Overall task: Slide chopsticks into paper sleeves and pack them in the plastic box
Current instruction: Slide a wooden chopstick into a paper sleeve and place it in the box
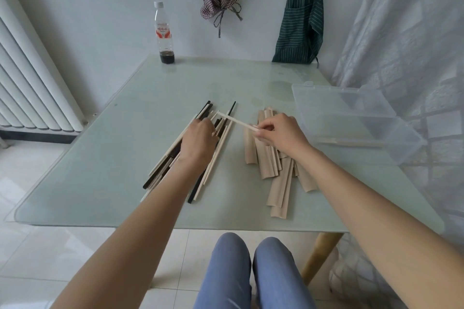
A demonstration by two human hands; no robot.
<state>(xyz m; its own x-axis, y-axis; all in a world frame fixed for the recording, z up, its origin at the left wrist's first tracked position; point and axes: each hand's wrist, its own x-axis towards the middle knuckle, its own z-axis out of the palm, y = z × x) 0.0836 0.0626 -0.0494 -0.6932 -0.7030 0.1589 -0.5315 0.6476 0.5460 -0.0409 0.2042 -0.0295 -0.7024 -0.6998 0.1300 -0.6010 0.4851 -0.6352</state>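
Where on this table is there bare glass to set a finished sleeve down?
Bare glass lies between the bottle and the chopstick pile, along the near table edge, and left of the pile. It is crowded from the pile across the paper sleeves to the plastic box.

Chopsticks point(198, 148) heaped left, sleeves point(276, 165) beside, box point(351, 118) open

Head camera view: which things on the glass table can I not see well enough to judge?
- Left hand: seen from behind, so its fingertips and any grip on the pile of black and pale wooden chopsticks stay hidden.
- Clear plastic box: a pale stick shows through its wall; sleeved or bare, too faint to tell.
- Stack of tan paper sleeves: the right hand and forearm cover part, so no count.
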